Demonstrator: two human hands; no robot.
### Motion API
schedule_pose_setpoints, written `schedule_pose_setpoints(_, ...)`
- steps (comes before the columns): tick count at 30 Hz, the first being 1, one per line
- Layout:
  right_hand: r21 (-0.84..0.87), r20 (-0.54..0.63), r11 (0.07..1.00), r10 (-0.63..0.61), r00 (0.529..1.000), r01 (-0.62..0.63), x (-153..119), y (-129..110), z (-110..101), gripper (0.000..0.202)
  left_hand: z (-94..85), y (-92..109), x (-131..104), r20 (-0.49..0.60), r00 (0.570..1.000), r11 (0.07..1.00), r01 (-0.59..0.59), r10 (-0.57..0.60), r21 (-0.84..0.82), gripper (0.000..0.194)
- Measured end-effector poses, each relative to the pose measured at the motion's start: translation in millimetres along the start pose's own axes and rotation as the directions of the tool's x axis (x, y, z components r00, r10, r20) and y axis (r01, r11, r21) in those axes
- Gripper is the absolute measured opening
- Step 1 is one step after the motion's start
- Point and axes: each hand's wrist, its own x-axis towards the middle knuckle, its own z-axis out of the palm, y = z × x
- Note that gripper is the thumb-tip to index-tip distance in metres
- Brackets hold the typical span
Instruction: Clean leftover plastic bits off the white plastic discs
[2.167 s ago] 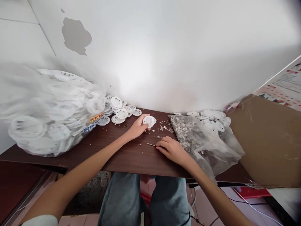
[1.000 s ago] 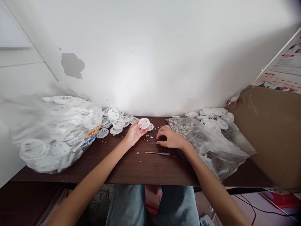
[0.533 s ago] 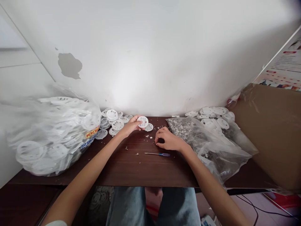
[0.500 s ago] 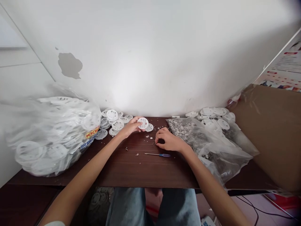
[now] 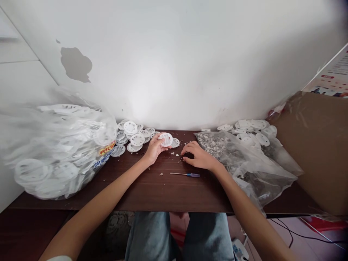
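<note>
My left hand (image 5: 155, 149) grips a round white plastic disc (image 5: 165, 140) with slots and a small red mark, tilted above the table. Another white disc (image 5: 175, 143) lies just behind it. To the right, my right hand (image 5: 196, 155) hovers low over the table with its fingers parted, near scattered tiny pieces (image 5: 177, 155); nothing shows between the fingers. A screwdriver (image 5: 193, 175) with a blue-purple handle lies in front of my right hand.
A big clear bag of white discs (image 5: 57, 152) stands at the left, beside a loose pile of discs (image 5: 137, 139). At the right are a bag of small metal parts (image 5: 214, 145), more white pieces (image 5: 251, 127) and a brown cardboard sheet (image 5: 315, 145).
My right hand has opened its fingers and lifted a little from the small pieces. My left hand has turned slightly, still with the disc. The whole view has shifted slightly.
</note>
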Motion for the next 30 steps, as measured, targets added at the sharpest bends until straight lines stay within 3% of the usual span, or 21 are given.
schedule_pose_setpoints(4,-0.067,-0.138,0.998,-0.025,0.99,0.016,2.1,8.3,0.3,0.016,3.3,0.1,-4.4,-0.015,1.0,0.999,-0.005,0.005,-0.046,0.045)
schedule_pose_setpoints(7,-0.12,-0.268,0.992,0.004,0.963,-0.037,1.4,20.0,-3.1,0.024,7.4,-1.6,-7.7,-0.006,1.0,0.999,-0.002,0.002,-0.051,0.044)
schedule_pose_setpoints(10,-0.136,-0.321,0.986,0.046,0.946,-0.095,-1.4,29.3,-9.7,0.026,8.4,-2.3,-7.6,0.013,1.0,0.998,0.008,-0.007,-0.058,0.044)
schedule_pose_setpoints(15,-0.198,-0.258,0.97,0.085,0.962,-0.139,-6.3,36.7,-17.6,0.021,-4.1,1.9,1.7,0.003,0.999,0.999,-0.049,0.049,-0.022,0.045)
schedule_pose_setpoints(23,-0.355,-0.125,0.919,0.135,0.983,-0.172,-9.6,38.5,-10.4,0.025,-18.9,2.7,8.7,-0.037,0.995,0.995,-0.096,0.096,0.003,0.046)
schedule_pose_setpoints(30,-0.37,-0.087,0.912,0.156,0.984,-0.177,-9.3,36.1,-10.1,0.022,-8.2,1.4,-3.1,0.121,0.991,0.972,-0.085,0.06,0.22,0.042)
